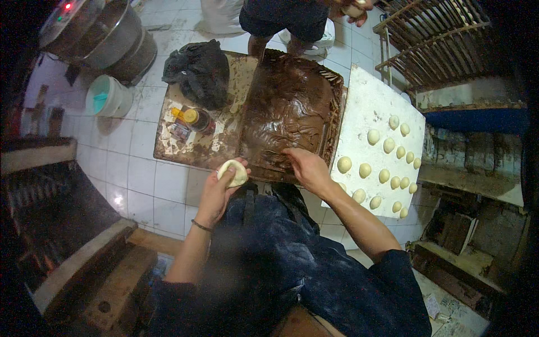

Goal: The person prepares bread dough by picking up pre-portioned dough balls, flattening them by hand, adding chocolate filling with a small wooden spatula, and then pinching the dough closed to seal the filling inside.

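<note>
A pale round of flattened dough (pixel 239 172) rests in my left hand (pixel 214 190), the thumb pressing on its face and the fingers behind it. My right hand (pixel 309 169) is closed at the near edge of a wide mass of glossy brown paste (pixel 292 115). Its fingers pinch a thin stick-like tool (pixel 272 151) whose tip reaches the paste; the exact kind is too small to make out. The paste fills a shallow brown crate (pixel 335 118). To the right, several dough balls (pixel 384 176) sit in loose rows on a white board (pixel 359 121).
Left of the paste, a stained board (pixel 168 135) carries a black plastic bag (pixel 205 73) and a yellow-capped bottle (pixel 196 119). A person (pixel 286 17) stands across from me. A white bucket (pixel 115 100) and metal bowl (pixel 112 33) stand far left; slatted racks (pixel 432 42) are far right.
</note>
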Motion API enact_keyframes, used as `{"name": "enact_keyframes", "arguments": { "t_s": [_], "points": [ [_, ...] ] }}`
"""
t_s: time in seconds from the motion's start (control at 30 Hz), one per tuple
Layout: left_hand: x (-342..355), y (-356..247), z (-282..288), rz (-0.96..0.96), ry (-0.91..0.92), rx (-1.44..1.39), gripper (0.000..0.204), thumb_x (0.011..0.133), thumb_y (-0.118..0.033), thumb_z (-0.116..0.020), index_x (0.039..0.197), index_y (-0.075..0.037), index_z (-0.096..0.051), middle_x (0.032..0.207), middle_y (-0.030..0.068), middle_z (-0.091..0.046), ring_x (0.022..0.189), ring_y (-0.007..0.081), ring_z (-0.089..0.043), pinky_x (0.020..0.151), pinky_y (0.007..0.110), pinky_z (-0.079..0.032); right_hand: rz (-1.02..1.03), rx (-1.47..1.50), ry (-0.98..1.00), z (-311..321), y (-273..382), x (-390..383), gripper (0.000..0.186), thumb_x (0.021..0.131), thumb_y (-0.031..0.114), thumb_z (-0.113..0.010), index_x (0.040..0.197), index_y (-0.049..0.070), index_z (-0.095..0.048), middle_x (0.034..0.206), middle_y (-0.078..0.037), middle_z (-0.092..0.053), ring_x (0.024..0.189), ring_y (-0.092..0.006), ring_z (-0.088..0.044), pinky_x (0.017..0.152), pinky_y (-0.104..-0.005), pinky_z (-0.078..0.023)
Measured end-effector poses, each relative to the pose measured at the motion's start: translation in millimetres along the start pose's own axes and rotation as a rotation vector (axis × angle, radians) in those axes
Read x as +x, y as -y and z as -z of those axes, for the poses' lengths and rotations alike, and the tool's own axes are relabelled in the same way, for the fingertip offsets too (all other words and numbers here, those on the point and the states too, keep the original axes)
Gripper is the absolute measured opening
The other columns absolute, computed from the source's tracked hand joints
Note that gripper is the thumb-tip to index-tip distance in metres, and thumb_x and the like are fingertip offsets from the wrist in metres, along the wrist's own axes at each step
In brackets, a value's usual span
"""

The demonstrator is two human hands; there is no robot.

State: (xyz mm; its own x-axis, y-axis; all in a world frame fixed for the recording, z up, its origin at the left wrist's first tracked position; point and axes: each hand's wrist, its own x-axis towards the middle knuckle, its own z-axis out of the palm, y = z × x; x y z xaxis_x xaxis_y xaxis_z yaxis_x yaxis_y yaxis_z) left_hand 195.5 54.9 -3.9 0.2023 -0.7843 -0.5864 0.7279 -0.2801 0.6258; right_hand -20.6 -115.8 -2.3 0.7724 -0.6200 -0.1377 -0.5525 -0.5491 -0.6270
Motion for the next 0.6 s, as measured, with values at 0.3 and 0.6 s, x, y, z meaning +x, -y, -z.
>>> {"name": "enact_keyframes", "arguments": {
  "t_s": [0.3, 0.6],
  "points": [
    [-12, 7, 23, -0.055, -0.169, -0.096, 0.029, 0.100, -0.009, -0.057, 0.127, 0.001, -0.054, 0.121, 0.0150, -0.065, 0.111, 0.0228, -0.066, 0.094, 0.036, -0.057, -0.139, 0.236, 0.182, -28, -8, 30, 0.024, 0.095, 0.014, -0.058, 0.109, -0.001, -0.070, 0.107, -0.025, -0.069, 0.101, -0.0438, -0.065, 0.089, -0.0467, -0.052],
    [2, -7, 17, -0.118, -0.147, 0.081, 0.027, 0.101, -0.012, -0.056, 0.126, -0.002, -0.058, 0.119, 0.0109, -0.068, 0.104, 0.0179, -0.069, 0.087, 0.031, -0.059, -0.696, 1.084, 0.391, 5, -13, 22, 0.029, 0.103, 0.016, -0.051, 0.127, 0.004, -0.062, 0.069, 0.007, -0.040, 0.063, -0.0068, -0.038, 0.057, -0.0235, -0.033]
  ]
}}
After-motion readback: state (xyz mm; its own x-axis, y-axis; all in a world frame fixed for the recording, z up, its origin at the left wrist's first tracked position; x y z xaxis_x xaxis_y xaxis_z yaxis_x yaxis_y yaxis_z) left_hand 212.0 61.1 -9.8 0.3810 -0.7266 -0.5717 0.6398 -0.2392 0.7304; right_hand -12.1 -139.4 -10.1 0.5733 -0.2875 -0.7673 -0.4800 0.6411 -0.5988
